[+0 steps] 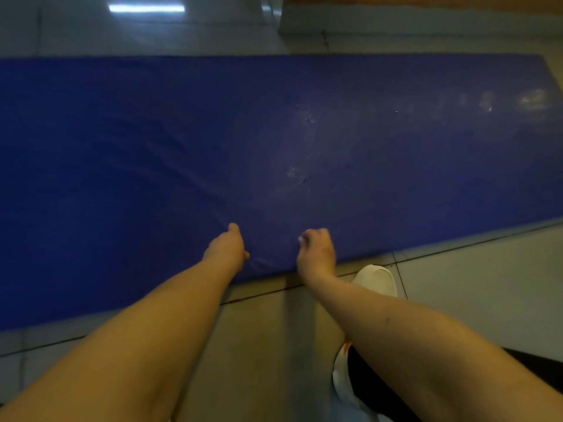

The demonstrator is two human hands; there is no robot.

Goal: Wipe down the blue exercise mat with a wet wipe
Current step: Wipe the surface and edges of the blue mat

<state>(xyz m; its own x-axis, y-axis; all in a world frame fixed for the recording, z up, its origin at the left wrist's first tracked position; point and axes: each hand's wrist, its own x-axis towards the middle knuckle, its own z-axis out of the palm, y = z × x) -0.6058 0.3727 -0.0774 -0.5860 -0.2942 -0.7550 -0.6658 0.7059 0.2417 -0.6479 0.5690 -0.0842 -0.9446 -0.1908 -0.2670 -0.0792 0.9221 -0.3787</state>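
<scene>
One blue exercise mat [152,147] lies flat on the tiled floor [472,284]. It runs from 9 o'clock to 3 o'clock across the middle of the view, and its near long edge slants up toward 3 o'clock. Pale scuffs show on it in three patches: two near the centre and one out toward 2 o'clock.

Two bare hands reach to the mat's near edge at about 6 o'clock, a little apart from each other. The left hand [227,243] rests on the mat just inside the edge, seen from behind. One finger points toward 12 o'clock and the thumb sticks out at the edge. I cannot tell whether its other fingers lie flat or curl round the mat's edge. The right hand [316,251] sits at 3 o'clock of the left one, also on the mat by the edge, with its fingers [320,236] curled in tight. They pinch a small pale wad [302,238], which is too small to tell whether it is the wet wipe.

One white shoe [376,280] stands on the floor at 5 o'clock of the right hand, its toe touching or just short of the mat's edge. One dark trouser leg [380,391] shows under the right forearm. One bright strip of reflected light [146,8] lies on the floor at 11 o'clock. One low ledge [396,19] runs past the mat's far side at 1 o'clock.
</scene>
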